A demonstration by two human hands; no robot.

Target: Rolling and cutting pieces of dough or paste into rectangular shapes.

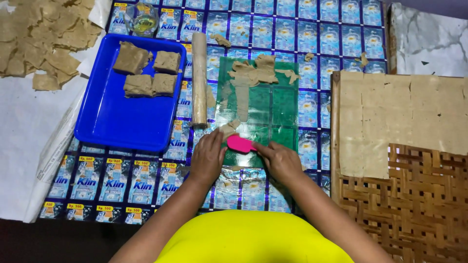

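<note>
Pink scraper (240,143) sits gripped in your right hand (279,160); your left hand (208,157) rests open beside it. Pushing hard could tear the thin dough (229,128) just ahead.

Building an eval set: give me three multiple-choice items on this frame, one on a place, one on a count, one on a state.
1. Where does the rolling pin lie?
A. inside the blue tray
B. between the blue tray and the green sheet
C. on the woven mat

2. How many dough blocks sit in the tray?
A. two
B. four
C. six

3. What is the state of the pink scraper?
A. held at the green sheet's near edge
B. lying untouched in the tray
C. standing in the glass

Answers: 1 B, the pin lies lengthwise in the gap between them. 2 B, four brown blocks show. 3 A, the right hand grips it, the left hand beside it.
</note>
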